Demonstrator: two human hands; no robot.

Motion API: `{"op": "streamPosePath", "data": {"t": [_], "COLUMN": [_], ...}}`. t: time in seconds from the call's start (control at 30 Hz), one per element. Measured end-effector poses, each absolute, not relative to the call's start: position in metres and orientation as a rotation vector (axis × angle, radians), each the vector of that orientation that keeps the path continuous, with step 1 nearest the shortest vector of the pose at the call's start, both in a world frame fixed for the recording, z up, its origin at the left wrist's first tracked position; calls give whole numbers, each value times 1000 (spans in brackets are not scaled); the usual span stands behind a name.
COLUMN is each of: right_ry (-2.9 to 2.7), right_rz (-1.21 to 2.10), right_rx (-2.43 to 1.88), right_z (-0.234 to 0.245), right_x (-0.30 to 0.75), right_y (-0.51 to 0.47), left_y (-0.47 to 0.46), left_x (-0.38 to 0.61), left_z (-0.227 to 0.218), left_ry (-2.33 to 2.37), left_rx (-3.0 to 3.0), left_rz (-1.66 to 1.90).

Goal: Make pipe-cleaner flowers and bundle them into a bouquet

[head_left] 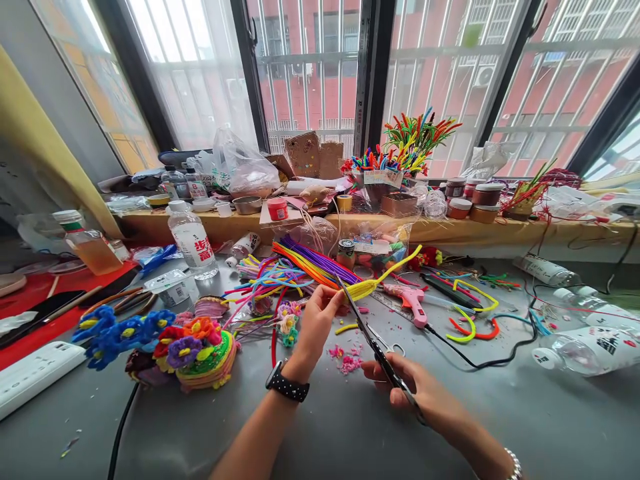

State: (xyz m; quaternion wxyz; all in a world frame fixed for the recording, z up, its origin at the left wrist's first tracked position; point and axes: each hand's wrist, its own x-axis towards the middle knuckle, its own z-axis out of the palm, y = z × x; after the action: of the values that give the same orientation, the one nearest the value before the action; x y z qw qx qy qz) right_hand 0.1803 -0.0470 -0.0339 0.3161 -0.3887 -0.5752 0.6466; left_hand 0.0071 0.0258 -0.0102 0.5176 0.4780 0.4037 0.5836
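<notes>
My left hand [317,320], with a black watch at the wrist, pinches one end of a folded yellow pipe cleaner [383,278] that sticks up and to the right. My right hand [417,393] grips the handles of black scissors [370,337]. The blades point up and left, with their tips at the yellow pipe cleaner beside my left fingers. Pink fuzz scraps [345,360] and a short yellow offcut [346,328] lie on the grey table [320,433] under the hands.
A pile of coloured pipe cleaners [295,267] lies behind my hands. Pipe-cleaner flowers [165,343] sit at left, a pink glue gun [410,300] with black cord at right. Plastic bottles [193,240] stand around. A cluttered sill [450,230] runs below the window.
</notes>
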Motion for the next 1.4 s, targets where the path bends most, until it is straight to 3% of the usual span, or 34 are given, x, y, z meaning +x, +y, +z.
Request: {"op": "streamPosePath", "data": {"t": [0.43, 0.87, 1.4], "right_ry": [-1503, -1498, -1504], "right_rz": [1675, 1479, 1479], "right_rx": [-924, -990, -936], "right_z": [-39, -42, -47], "right_x": [175, 162, 164], "right_y": [-51, -57, -56], "left_y": [17, 14, 17], "left_x": [15, 16, 17], "left_z": [-14, -10, -10], "left_ry": [1283, 1146, 1015], "left_rx": [1520, 1447, 1324], "left_rz": [1613, 1674, 1638]}}
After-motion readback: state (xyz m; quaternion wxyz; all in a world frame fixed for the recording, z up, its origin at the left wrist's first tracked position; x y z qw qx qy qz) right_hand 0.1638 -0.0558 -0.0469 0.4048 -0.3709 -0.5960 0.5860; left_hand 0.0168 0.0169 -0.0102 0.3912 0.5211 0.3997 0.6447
